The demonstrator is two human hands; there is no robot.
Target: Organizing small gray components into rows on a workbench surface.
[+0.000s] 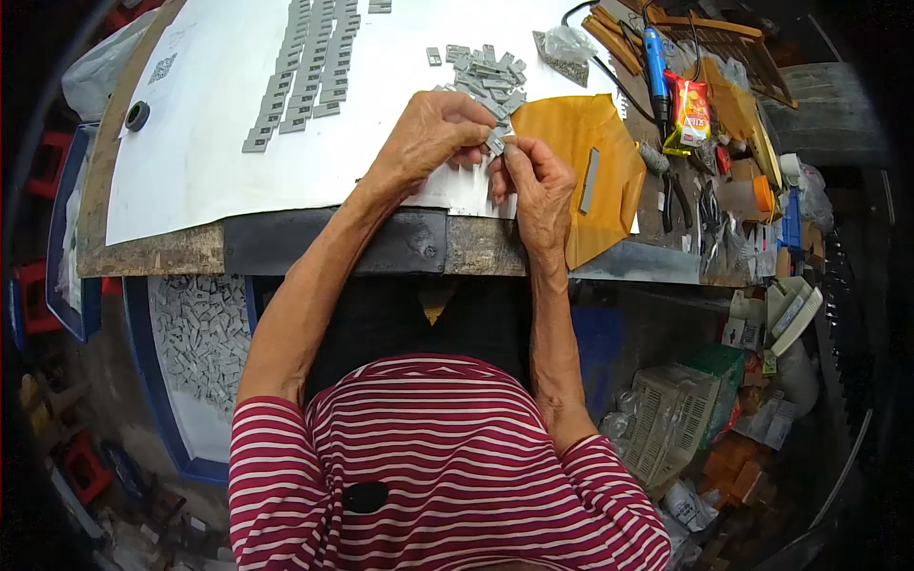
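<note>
Between my two hands, near the table's front edge, is a small grey rectangular piece (496,145) with a slot in it. My left hand (433,138) pinches it from the left, thumb and fingers closed. From the other side my right hand (535,181) grips its edge, fingers bent inward. Just beyond the fingertips lies a loose heap of similar grey pieces (490,76). Farther left, more of these pieces (305,67) lie overlapped in long rows on white paper (209,171). Beside my right hand a flat grey strip (589,181) rests on brown paper (562,119).
A clear bag of small parts (564,59), a blue electric screwdriver (655,67), a red and yellow packet (689,112) and pliers (677,202) crowd the right side. A black tape roll (137,116) sits at left. Below the table, a blue-edged bin (200,352) holds many grey pieces.
</note>
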